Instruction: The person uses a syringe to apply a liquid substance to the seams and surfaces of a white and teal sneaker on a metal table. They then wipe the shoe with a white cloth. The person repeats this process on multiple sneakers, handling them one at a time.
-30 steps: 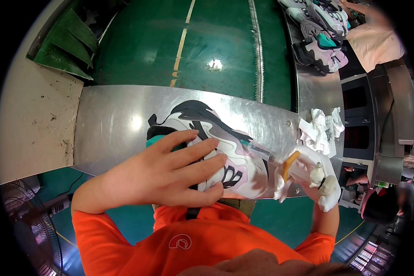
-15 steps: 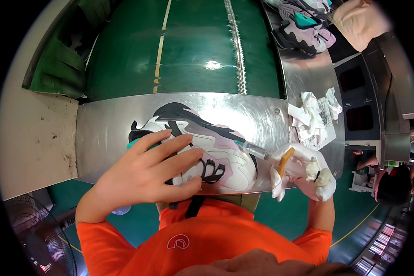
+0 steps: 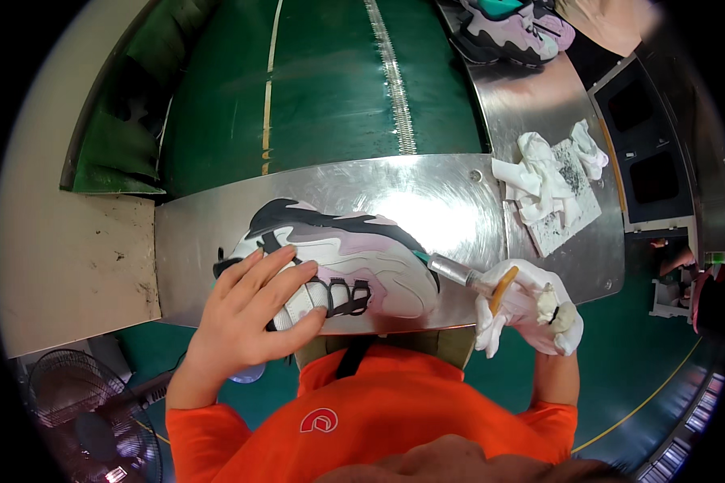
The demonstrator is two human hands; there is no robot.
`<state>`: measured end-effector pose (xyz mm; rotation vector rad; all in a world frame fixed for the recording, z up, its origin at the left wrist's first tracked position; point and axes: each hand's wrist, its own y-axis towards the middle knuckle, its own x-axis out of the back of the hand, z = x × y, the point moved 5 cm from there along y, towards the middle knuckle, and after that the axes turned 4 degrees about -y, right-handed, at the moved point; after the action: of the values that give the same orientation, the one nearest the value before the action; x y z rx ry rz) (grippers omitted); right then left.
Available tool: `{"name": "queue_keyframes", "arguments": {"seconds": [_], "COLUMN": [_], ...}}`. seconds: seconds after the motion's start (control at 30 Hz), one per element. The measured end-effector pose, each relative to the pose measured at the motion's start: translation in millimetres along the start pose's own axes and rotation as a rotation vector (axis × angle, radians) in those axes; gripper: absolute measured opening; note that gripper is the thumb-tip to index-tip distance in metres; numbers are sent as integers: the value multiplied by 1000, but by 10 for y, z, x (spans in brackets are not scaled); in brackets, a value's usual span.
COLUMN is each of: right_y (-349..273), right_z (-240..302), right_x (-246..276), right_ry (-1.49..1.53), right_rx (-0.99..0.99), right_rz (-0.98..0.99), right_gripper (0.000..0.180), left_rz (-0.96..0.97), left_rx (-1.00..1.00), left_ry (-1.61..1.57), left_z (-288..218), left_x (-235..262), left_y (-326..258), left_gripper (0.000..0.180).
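While the bare left hand (image 3: 250, 314) presses spread fingers onto the laces of a white, pink and black sneaker (image 3: 338, 262), the shoe lies on its side near the worktop's (image 3: 185, 249) front edge, long axis running left to right. Off its right end, the gloved right hand (image 3: 528, 310) grips a metal-tipped tool (image 3: 459, 272) aimed at that end, touching or nearly so. Crumpled white rags (image 3: 544, 177) sit toward the right edge.

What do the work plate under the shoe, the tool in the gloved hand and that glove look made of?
Work plate: bare metal, brushed, with scuffs and a bright glare patch. Tool: grey metal barrel with a dull sheen; its tip is hidden behind the shoe. Right hand's glove: white knit fabric, matte and wrinkled, probably cotton.
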<state>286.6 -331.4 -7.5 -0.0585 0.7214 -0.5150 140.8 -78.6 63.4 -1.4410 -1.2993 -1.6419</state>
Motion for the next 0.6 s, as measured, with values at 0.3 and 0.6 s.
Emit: {"name": "queue_keyframes", "arguments": {"seconds": [0.3,0.6], "right_y": [-116,-153], "right_z": [-249,-609], "right_x": [252,349], "right_ry": [196,372], "right_rx": [93,273], "right_rz": [-14,110], "right_gripper": [98,105], "left_rz": [22,-5], "left_rx": [164,151], "left_ry": [200,267], "left_z": [-418,-613], "left_x": [-103,-172], "left_y": [-75,-123], "left_gripper": [26,30]}}
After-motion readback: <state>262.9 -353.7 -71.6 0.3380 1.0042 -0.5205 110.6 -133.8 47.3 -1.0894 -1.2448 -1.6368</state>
